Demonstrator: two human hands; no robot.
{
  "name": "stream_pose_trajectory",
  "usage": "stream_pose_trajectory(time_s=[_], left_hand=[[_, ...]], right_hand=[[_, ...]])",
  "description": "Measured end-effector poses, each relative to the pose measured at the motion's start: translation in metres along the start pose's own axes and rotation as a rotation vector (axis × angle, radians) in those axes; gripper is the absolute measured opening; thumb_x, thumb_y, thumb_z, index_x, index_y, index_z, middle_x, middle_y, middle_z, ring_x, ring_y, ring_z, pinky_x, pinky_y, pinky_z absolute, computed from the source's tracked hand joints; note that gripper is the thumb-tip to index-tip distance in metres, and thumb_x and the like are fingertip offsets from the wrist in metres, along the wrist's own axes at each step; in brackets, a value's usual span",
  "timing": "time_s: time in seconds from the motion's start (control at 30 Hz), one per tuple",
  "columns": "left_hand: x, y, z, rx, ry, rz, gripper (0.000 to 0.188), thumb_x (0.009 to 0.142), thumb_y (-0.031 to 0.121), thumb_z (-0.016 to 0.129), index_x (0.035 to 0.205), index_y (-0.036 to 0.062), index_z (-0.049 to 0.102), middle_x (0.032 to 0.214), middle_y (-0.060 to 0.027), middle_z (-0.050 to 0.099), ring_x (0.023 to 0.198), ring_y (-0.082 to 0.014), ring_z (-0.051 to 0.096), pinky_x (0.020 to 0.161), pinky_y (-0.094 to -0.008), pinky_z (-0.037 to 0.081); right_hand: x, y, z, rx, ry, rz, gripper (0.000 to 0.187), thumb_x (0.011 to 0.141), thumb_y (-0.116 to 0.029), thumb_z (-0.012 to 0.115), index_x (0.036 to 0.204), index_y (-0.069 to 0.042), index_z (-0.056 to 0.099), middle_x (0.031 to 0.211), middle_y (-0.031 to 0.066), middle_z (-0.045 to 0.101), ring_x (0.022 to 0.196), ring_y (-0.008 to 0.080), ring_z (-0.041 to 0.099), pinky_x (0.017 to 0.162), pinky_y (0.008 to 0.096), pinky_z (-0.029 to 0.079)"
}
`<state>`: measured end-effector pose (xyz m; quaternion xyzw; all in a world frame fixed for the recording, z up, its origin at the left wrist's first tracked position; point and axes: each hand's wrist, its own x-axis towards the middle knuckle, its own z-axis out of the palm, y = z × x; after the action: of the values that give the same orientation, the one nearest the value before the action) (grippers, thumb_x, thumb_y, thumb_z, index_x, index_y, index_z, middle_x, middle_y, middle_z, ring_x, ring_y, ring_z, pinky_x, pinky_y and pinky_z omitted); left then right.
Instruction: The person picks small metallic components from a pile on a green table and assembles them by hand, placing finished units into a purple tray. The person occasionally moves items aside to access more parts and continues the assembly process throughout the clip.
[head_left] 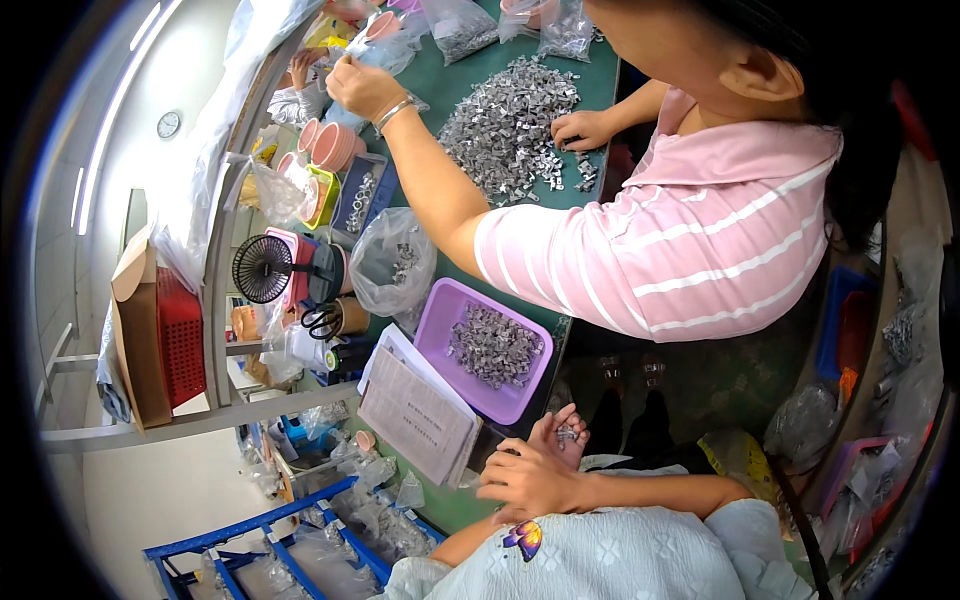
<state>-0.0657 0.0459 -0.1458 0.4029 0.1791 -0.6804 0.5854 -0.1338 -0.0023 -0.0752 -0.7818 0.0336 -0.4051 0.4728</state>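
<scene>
My left hand (562, 434) is turned palm up near the table's front edge, fingers loosely curled round a few small silver metal parts (567, 433). Across my left wrist lies my right hand (530, 482), its fingers apart and nothing visible in them. Just beyond both hands is a purple plastic tub (434, 335) with a heap of small grey metal pieces (495, 345) inside. Beside the tub, a clipboard (415, 412) with printed sheets lies at an angle on the green table (430, 497). The exact shape of the held parts is too small to make out.
A co-worker in a pink striped shirt (690, 250) reaches over a large pile of metal pieces (510, 120). A clear plastic bag (395, 275), a small black fan (262, 268) and a blue bin (365, 200) stand leftward. A blue rack (265, 525) is at lower left.
</scene>
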Motion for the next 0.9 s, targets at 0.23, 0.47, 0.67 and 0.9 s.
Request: stream_pose_trajectory(time_s=[0.23, 0.47, 0.67, 0.9], left_hand=[[0.002, -0.008, 0.000, 0.037, -0.058, -0.001, 0.040, 0.086, 0.034, 0.048, 0.107, 0.0003, 0.056, 0.081, -0.0073, 0.052, 0.075, -0.0194, 0.047, 0.071, -0.0306, 0.039], [-0.015, -0.011, 0.032, 0.118, 0.017, -0.015, 0.039, 0.086, 0.033, 0.048, 0.106, 0.0004, 0.057, 0.080, -0.0067, 0.051, 0.074, -0.0185, 0.045, 0.069, -0.0299, 0.038], [-0.002, -0.017, 0.027, 0.137, 0.020, 0.058, 0.036, 0.085, 0.032, 0.050, 0.103, 0.0009, 0.059, 0.078, -0.0057, 0.047, 0.073, -0.0172, 0.041, 0.065, -0.0282, 0.036], [0.007, -0.016, 0.023, 0.124, 0.011, -0.060, 0.037, 0.084, 0.033, 0.051, 0.100, 0.0014, 0.060, 0.077, -0.0048, 0.047, 0.067, -0.0155, 0.040, 0.059, -0.0271, 0.034]], right_hand=[[-0.005, 0.008, -0.026, 0.048, 0.124, 0.102, 0.038, 0.083, -0.041, 0.052, 0.088, -0.005, 0.059, 0.086, 0.0067, 0.056, 0.089, 0.0235, 0.052, 0.085, 0.0401, 0.033], [-0.011, 0.003, -0.036, 0.091, 0.128, 0.079, 0.037, 0.083, -0.041, 0.052, 0.086, -0.005, 0.060, 0.084, 0.0059, 0.056, 0.085, 0.0226, 0.053, 0.085, 0.0390, 0.034], [-0.009, 0.000, -0.028, 0.059, 0.101, 0.014, 0.042, 0.084, -0.047, 0.049, 0.083, -0.006, 0.061, 0.082, 0.0052, 0.057, 0.082, 0.0215, 0.053, 0.084, 0.0382, 0.034], [-0.012, 0.005, -0.031, 0.015, 0.116, 0.045, 0.043, 0.084, -0.048, 0.048, 0.084, -0.006, 0.061, 0.083, 0.0060, 0.057, 0.084, 0.0224, 0.052, 0.083, 0.0386, 0.035]])
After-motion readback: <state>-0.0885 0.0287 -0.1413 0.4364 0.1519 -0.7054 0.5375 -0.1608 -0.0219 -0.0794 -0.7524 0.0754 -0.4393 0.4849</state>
